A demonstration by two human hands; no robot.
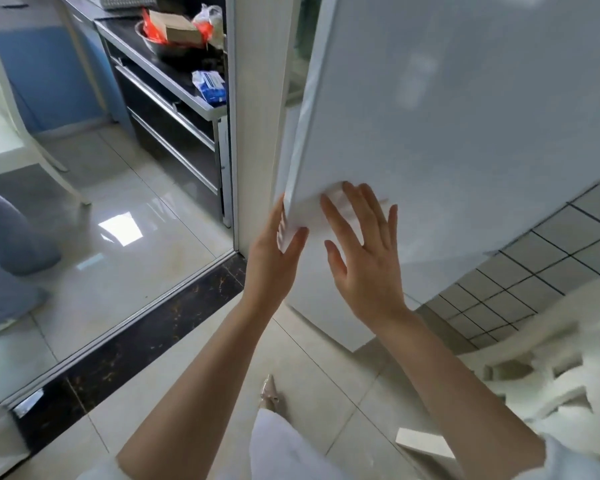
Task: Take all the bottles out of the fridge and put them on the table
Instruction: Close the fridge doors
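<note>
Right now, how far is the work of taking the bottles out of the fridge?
It is at the very start. Done: nothing visible; no bottle is in view. In hand: the fridge door stands slightly ajar, the left hand is at its free edge, and the right hand lies flat and open against its front. Left: open the door fully, take out every bottle and carry them to the table.

the fridge door (465,116) stands ajar on the right, a doorframe (257,98) just left of it. the left hand (274,258) sits at the door's lower corner, the right hand (364,258) lies on its front. a counter (174,84) with a bowl (160,43) on it lies beyond the doorframe, at left.
</note>
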